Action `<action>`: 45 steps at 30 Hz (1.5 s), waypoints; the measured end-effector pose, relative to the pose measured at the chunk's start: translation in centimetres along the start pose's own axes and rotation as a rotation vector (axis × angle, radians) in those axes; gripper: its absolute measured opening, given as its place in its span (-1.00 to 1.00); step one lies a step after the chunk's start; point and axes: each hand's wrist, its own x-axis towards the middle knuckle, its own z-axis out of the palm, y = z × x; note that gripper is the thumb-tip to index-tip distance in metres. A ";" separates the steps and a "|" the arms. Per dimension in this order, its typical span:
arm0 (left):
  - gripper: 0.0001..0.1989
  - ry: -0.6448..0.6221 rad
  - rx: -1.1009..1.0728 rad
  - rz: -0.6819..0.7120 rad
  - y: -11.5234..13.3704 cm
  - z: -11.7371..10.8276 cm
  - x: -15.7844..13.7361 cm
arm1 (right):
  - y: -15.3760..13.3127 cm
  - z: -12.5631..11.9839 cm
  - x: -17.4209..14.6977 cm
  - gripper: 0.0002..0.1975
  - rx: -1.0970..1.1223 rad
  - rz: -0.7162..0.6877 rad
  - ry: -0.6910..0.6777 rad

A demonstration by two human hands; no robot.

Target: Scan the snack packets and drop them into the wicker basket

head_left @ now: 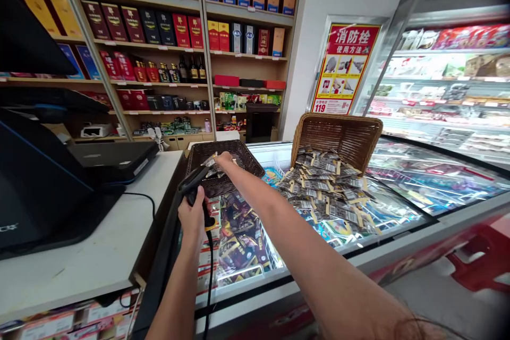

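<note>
My left hand (193, 213) is wrapped round the grip of a black barcode scanner (194, 178), whose head points away from me and whose cord hangs down. Just beyond the scanner, my right hand (225, 161) pinches a small clear packet (210, 160) over a dark brown woven basket (249, 159). A few similar packets lie in that basket, partly covered by my hand and arm. To the right, a lighter brown wicker basket (338, 130) lies tipped on its side. A heap of small packets with tan headers (324, 183) spills from it over the freezer's glass top.
A chest freezer (398, 247) with packaged goods under glass runs beneath the baskets. On the left, a white counter (99, 244) carries a black checkout terminal (40, 180). Shelves of boxes (159, 29) stand behind, and a red stool (478, 260) is at right.
</note>
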 end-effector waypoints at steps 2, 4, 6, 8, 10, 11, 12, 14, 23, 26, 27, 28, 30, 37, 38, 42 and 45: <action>-0.49 -0.019 -0.013 0.001 0.2 0.1 -0.2 | -0.3 -1.7 -0.6 -0.84 -0.009 0.055 0.028; -0.49 -0.032 -0.037 0.002 0.4 0.2 -0.3 | -0.4 -4.5 -1.7 -0.83 0.016 0.040 0.088; -0.48 -0.055 -0.065 0.004 0.6 0.5 -0.5 | 0.2 -8.3 -3.4 -0.84 0.086 -0.032 0.156; -0.49 -0.089 -0.078 0.009 0.9 0.7 -0.8 | 1.5 -12.7 -5.7 -0.85 0.174 -0.103 0.219; -0.48 -0.158 -0.077 0.001 1.0 0.9 -1.0 | 3.3 -16.8 -8.3 -0.84 0.242 -0.156 0.291; -0.47 -0.208 -0.075 -0.015 1.0 1.0 -1.2 | 4.3 -18.5 -9.5 -0.82 0.264 -0.173 0.327; -0.46 -0.266 -0.072 -0.040 1.0 1.0 -1.3 | 5.3 -19.9 -10.6 -0.81 0.284 -0.178 0.366; -0.44 -0.395 -0.046 -0.097 0.7 1.2 -1.5 | 7.2 -21.8 -12.1 -0.78 0.325 -0.157 0.432; -0.51 -0.715 0.219 -0.078 -0.7 2.1 -3.0 | 10.4 -23.3 -13.2 -0.78 0.438 -0.053 0.501; -0.52 -0.736 0.246 -0.085 -0.7 2.1 -3.0 | 10.2 -23.2 -13.4 -0.79 0.462 -0.058 0.493; -0.52 -0.738 0.248 -0.085 -0.7 2.1 -2.9 | 10.2 -23.2 -13.4 -0.79 0.465 -0.058 0.490; -0.52 -0.737 0.250 -0.082 -0.7 2.1 -2.9 | 10.1 -23.2 -13.5 -0.79 0.462 -0.059 0.488; -0.52 -0.735 0.254 -0.074 -0.8 2.1 -2.8 | 9.9 -23.2 -13.7 -0.79 0.447 -0.062 0.483; -0.52 -0.791 0.278 -0.056 -0.7 2.4 -3.4 | 9.6 -23.2 -13.9 -0.80 0.441 -0.031 0.457; -0.52 -0.804 0.278 -0.058 -0.6 2.4 -3.6 | 9.6 -23.1 -13.9 -0.80 0.445 -0.030 0.446; -0.56 -0.811 0.264 -0.062 -0.3 2.7 -4.2 | 9.6 -22.5 -14.0 -0.81 0.457 -0.053 0.387; -0.55 -0.833 0.279 -0.059 -0.1 2.8 -4.4 | 9.6 -22.3 -14.1 -0.80 0.452 -0.065 0.364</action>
